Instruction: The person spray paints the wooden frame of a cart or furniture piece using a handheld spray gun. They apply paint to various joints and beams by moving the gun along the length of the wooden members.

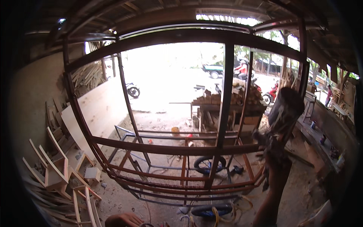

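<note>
Raised at the right, my right hand [278,162] is closed around a dark, paint-stained spray gun [267,142] with a large cup [286,108] on top. The gun is beside the right part of a tall brown metal frame [162,150]; I cannot tell whether spray is coming out. My left hand [124,220] is low at the bottom edge, partly cut off, with its visible fingers stretched out. No held thing shows in it.
Wooden chair-like pieces [56,172] crowd the left, below a pale board [96,109]. Black wheels [210,165] and a yellow coiled hose [216,215] lie low near the frame. Stacked wood [227,96] stands beyond it; a long bench [315,132] runs along the right.
</note>
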`<state>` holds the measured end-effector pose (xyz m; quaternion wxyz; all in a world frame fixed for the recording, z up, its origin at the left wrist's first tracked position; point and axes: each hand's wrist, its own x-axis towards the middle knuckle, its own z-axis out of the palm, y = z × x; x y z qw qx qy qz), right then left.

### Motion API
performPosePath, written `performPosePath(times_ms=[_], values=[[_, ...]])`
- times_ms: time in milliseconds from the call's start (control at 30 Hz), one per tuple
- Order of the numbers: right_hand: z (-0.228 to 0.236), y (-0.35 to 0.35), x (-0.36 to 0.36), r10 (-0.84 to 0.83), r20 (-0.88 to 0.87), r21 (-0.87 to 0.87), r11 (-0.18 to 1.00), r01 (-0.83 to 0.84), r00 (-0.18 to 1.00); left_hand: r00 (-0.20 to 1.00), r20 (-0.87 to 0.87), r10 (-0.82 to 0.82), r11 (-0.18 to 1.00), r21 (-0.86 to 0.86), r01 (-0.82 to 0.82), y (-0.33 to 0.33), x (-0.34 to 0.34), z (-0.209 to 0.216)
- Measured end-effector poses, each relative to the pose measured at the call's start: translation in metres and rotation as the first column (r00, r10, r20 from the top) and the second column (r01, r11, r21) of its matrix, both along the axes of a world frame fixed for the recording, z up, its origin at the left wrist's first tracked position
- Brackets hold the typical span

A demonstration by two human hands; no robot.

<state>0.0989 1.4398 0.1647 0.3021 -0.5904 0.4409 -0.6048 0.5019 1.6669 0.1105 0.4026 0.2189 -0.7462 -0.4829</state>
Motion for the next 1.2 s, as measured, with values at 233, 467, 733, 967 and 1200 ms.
performPosePath(times_ms=[233,467,733,967,1200], values=[[-0.078,0.045,0.025,0.306,0.069,0.116,0.943,-0.312,0.949,0.975,-0.108,0.196,0.953,0.254,-0.164,0.014,-0.003,-0.062],[-0.131,0.051,0.043,0.385,0.043,0.16,0.908,-0.387,0.922,0.927,-0.24,0.289,0.876,0.457,-0.155,0.011,-0.033,-0.069],[-0.125,0.031,0.053,0.39,0.056,0.104,0.913,-0.393,0.919,0.894,-0.278,0.353,0.882,0.417,-0.219,0.037,-0.041,-0.079],[-0.029,-0.025,0.061,-0.632,-0.498,-0.797,0.604,-0.026,0.593,0.932,-0.236,0.274,0.943,0.258,-0.212,0.035,-0.022,-0.076],[0.134,-0.01,0.105,0.128,0.105,-0.594,0.803,-0.042,0.986,0.932,-0.222,0.288,0.956,0.129,-0.265,0.052,0.012,-0.061]])
